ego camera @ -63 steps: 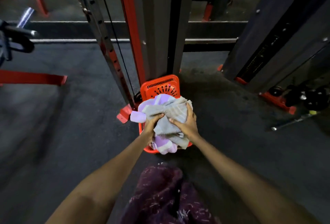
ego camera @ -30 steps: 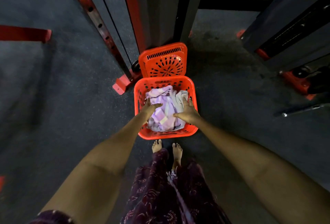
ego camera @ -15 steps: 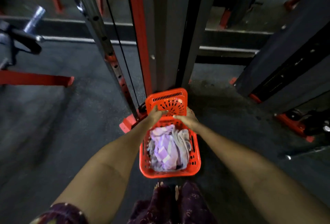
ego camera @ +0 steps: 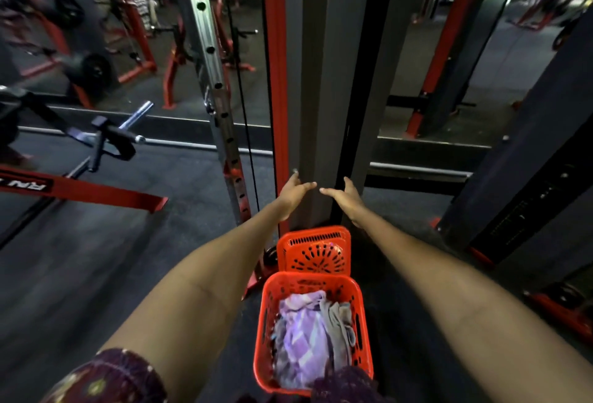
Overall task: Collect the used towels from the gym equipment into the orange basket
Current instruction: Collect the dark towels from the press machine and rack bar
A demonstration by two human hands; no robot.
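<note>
orange perforated plastic basket [ego camera: 313, 335] sits on the dark rubber gym floor [ego camera: 106, 261], low centre of view, long axis running from the person toward the machine. its open mouth faces up. its orange slotted lid [ego camera: 313, 250] is flipped up at the far short edge, leaning against the base of the grey and red upright column of the cable machine [ego camera: 317, 81]. inside the basket: purple striped towel [ego camera: 301, 338] on the left and grey towel [ego camera: 340, 322] on the right, crumpled, both below the rim, long ways along the basket.

left hand [ego camera: 293, 194] and right hand [ego camera: 345, 197] are raised above the lid, in front of the column, fingertips pointing at each other and nearly meeting. both grips loose, fingers relaxed, holding nothing. whether they touch the column, cannot tell.

room: open floor on the basket's left long side out to the red floor bar [ego camera: 80, 192]. perforated steel post [ego camera: 221, 113] and black cable [ego camera: 244, 113] stand just beside the lid's left edge. narrow floor strip on the right side, then the dark machine housing [ego camera: 529, 184]. patterned purple garment [ego camera: 340, 385] overlaps the basket's near edge.
</note>
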